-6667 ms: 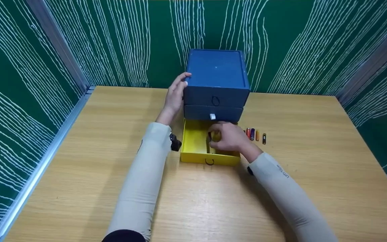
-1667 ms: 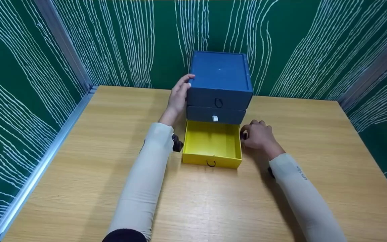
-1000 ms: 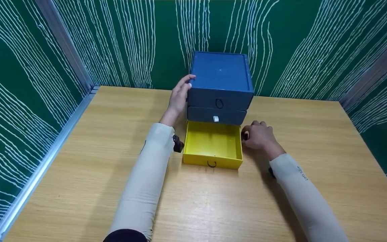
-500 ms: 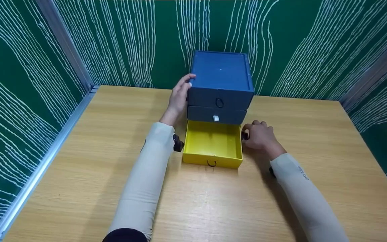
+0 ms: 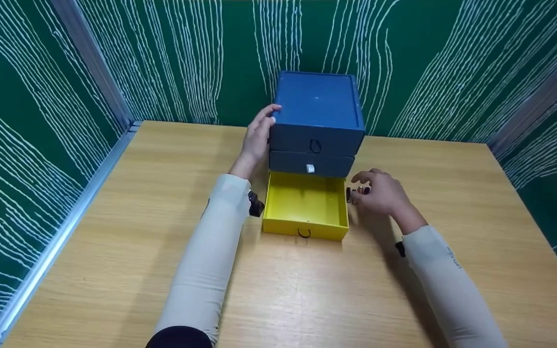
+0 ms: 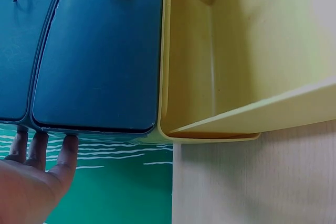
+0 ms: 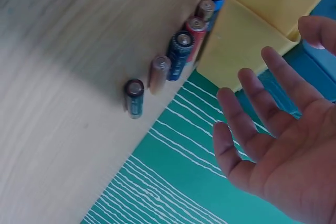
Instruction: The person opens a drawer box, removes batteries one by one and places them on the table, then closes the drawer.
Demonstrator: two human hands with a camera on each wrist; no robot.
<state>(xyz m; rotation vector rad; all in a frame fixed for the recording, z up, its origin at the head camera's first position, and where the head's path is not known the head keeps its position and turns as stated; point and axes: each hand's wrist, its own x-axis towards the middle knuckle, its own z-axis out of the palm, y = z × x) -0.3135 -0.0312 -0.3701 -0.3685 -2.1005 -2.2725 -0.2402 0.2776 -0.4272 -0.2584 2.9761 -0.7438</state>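
A blue drawer box (image 5: 317, 101) stands at the back of the table with its yellow bottom drawer (image 5: 302, 228) pulled out. My left hand (image 5: 254, 142) rests against the box's left side, and its fingertips touch the side wall in the left wrist view. My right hand (image 5: 382, 193) hovers just right of the drawer, fingers spread and holding nothing. Several batteries stand in a row there, partly hidden by that hand in the head view. The right wrist view shows a dark blue battery (image 7: 180, 56), a red battery (image 7: 195, 35) and a small dark battery (image 7: 135, 99) at the row's end.
Two blue drawers above the yellow one are closed, one with a black loop (image 5: 315, 146) and one with a white tab (image 5: 310, 168). Green walls with white wavy lines enclose the wooden table (image 5: 162, 193) behind and on both sides.
My right hand left the yellow drawer earlier and stayed low beside its right wall. Since half a second ago its fingers have opened and it has drawn slightly right, exposing batteries. The left hand stays put.
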